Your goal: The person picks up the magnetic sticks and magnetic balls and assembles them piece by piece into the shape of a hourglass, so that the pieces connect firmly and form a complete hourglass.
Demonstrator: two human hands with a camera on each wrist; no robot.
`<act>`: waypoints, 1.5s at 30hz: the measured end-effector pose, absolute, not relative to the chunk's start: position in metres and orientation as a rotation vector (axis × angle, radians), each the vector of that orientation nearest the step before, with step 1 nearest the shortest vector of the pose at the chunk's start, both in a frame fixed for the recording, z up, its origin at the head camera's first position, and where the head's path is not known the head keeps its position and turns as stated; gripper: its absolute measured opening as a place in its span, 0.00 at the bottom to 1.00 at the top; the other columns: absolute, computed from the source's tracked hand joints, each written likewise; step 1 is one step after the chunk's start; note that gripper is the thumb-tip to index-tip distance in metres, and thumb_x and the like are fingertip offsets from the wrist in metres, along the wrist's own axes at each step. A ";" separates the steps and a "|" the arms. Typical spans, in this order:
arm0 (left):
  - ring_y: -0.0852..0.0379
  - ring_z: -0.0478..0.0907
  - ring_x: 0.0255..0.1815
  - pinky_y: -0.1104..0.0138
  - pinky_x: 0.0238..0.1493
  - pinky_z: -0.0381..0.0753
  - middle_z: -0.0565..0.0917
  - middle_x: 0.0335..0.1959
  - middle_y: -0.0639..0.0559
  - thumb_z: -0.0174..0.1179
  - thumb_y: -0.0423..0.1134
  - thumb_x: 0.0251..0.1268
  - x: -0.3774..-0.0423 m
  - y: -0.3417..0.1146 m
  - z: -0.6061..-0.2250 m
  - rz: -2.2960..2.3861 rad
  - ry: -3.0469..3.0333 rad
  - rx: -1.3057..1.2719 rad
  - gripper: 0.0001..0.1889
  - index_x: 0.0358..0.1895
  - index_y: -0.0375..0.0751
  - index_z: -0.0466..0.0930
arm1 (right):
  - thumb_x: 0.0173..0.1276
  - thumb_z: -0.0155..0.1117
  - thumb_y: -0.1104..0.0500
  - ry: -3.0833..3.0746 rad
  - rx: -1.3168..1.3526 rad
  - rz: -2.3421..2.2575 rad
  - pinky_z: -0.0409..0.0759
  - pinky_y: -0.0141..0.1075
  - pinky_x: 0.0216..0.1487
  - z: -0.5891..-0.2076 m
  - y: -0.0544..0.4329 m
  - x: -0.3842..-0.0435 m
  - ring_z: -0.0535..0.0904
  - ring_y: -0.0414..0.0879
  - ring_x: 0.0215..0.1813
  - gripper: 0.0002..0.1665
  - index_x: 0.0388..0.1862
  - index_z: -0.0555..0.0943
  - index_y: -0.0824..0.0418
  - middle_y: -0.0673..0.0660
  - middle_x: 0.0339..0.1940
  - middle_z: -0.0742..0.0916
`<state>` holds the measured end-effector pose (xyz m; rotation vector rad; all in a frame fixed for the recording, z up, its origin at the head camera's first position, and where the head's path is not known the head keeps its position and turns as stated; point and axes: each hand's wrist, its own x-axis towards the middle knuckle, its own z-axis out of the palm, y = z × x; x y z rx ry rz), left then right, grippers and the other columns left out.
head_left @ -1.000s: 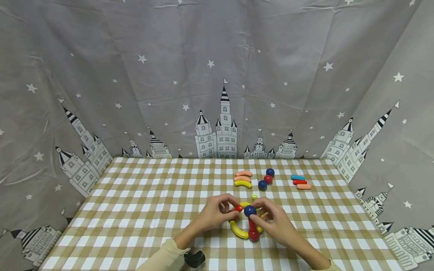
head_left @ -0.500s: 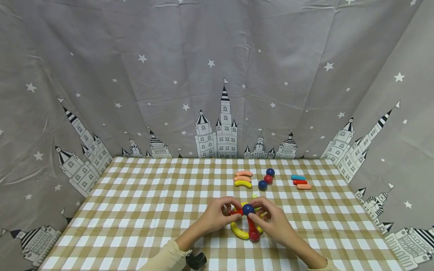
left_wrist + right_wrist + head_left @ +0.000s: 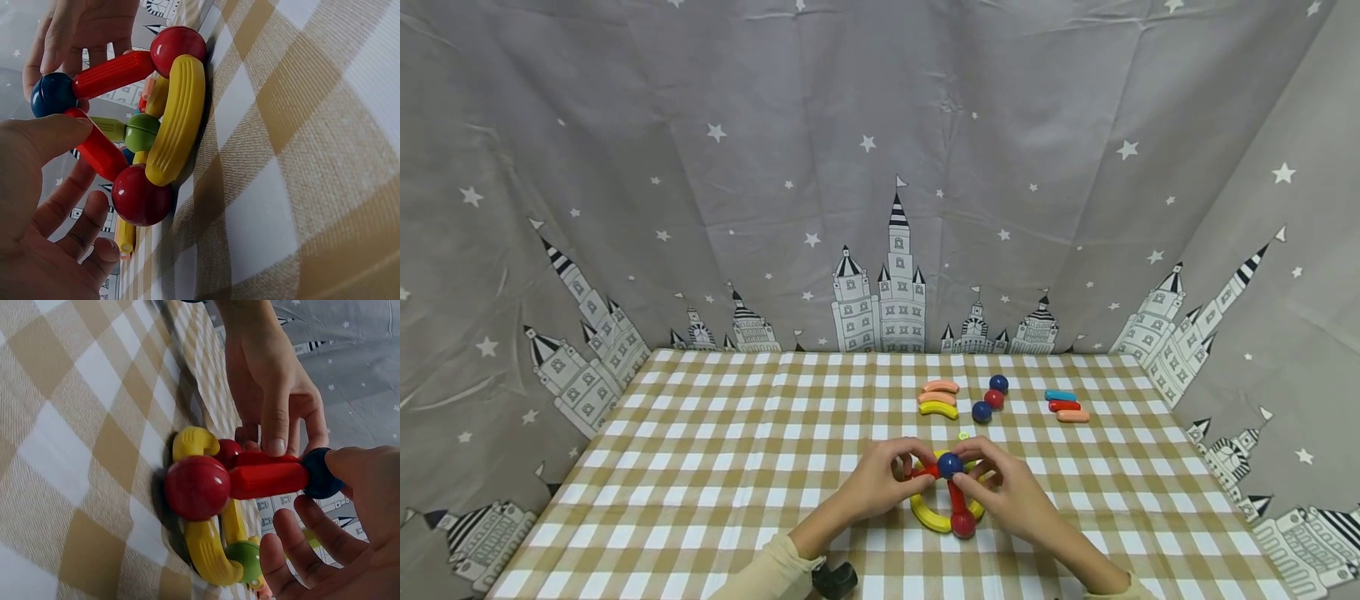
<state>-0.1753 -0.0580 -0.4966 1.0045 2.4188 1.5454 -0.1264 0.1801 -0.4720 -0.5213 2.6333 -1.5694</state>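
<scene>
A ring of curved yellow sticks point(image 3: 178, 122) lies on the checked cloth, joined by balls. Two red balls point(image 3: 142, 195) and a green ball point(image 3: 142, 131) show. From the red balls, two straight red sticks point(image 3: 115, 74) rise at a slant and meet at a dark blue ball point(image 3: 951, 465). My left hand point(image 3: 880, 479) pinches one red stick near its upper end. Thumb and fingers of my right hand point(image 3: 1009, 487) pinch the blue ball. A green stick point(image 3: 109, 128) stands on the green ball behind. The hands partly hide the ring's far side.
Beyond the hands lie two peach curved sticks point(image 3: 937, 399) and a yellow one point(image 3: 937, 410). Beside them sit two blue balls point(image 3: 982, 412) and a red ball point(image 3: 993, 400). Farther right are blue point(image 3: 1061, 396), red point(image 3: 1064, 406) and peach point(image 3: 1073, 417) straight sticks.
The left hand has shifted slightly right, bringing the upper end of its red stick against the blue ball. The right hand has stayed on that ball, which moved slightly left.
</scene>
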 end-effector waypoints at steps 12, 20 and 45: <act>0.50 0.77 0.33 0.71 0.32 0.74 0.86 0.40 0.61 0.72 0.36 0.64 -0.174 -0.059 -0.497 1.516 2.433 0.994 0.10 0.45 0.53 0.85 | 0.69 0.72 0.61 2.785 -0.592 -1.571 0.84 0.35 0.39 -0.474 0.191 -0.136 0.82 0.41 0.39 0.16 0.54 0.82 0.56 0.53 0.46 0.88; 0.52 0.77 0.33 0.69 0.34 0.76 0.86 0.39 0.60 0.73 0.35 0.62 -0.174 -0.057 -0.500 1.533 2.427 0.992 0.11 0.44 0.53 0.86 | 0.70 0.71 0.62 2.683 -0.533 -1.546 0.82 0.40 0.50 -0.481 0.205 -0.160 0.83 0.51 0.53 0.21 0.60 0.79 0.56 0.55 0.55 0.86; 0.61 0.75 0.33 0.71 0.33 0.71 0.86 0.41 0.60 0.69 0.36 0.68 -0.183 -0.055 -0.499 1.508 2.470 1.028 0.10 0.47 0.56 0.86 | 0.70 0.72 0.62 2.583 -0.577 -1.629 0.83 0.36 0.50 -0.496 0.216 -0.159 0.83 0.45 0.51 0.15 0.52 0.80 0.56 0.53 0.49 0.87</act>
